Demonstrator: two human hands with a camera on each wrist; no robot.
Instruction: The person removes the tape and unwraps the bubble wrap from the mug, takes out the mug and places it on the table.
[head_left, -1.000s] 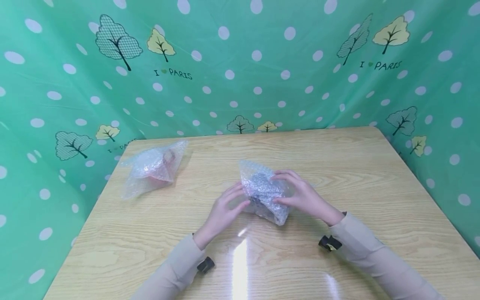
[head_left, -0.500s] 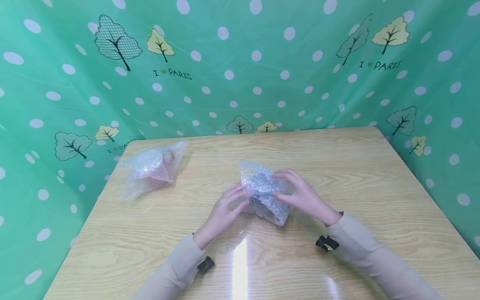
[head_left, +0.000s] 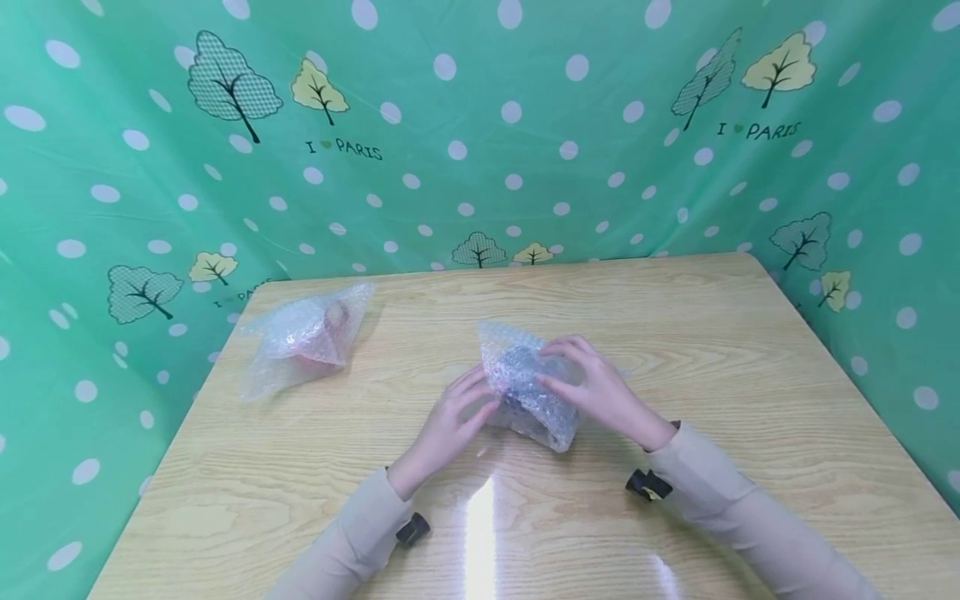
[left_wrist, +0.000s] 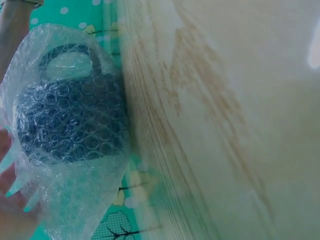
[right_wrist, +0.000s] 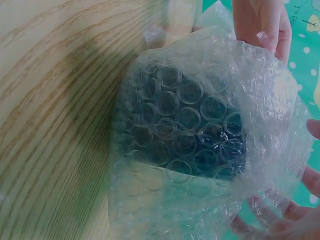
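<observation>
In the head view, a dark blue mug (head_left: 520,367) in clear bubble wrap (head_left: 557,433) sits in the middle of the wooden table. The left wrist view shows the mug (left_wrist: 72,120) with its handle (left_wrist: 70,50) uppermost through the bubbles. My left hand (head_left: 448,421) is at the left side of the wrap, fingers against its edge and thumb held apart. On the right, my right hand (head_left: 596,387) arches over the wrap, its fingers and thumb spread and loosely bent. Right fingers (right_wrist: 292,212) show along the wrap's side in the right wrist view.
Another bubble-wrapped bundle (head_left: 307,342), with something pink inside, lies at the table's back left. A green dotted curtain (head_left: 480,150) hangs behind and beside the table (head_left: 675,333). A dark wrist camera (head_left: 412,529) is strapped at each sleeve.
My right hand has shifted slightly left, and its thumb has moved up and left over the bubble wrap. The left hand, the wrapped mug and the other bundle stay in place.
</observation>
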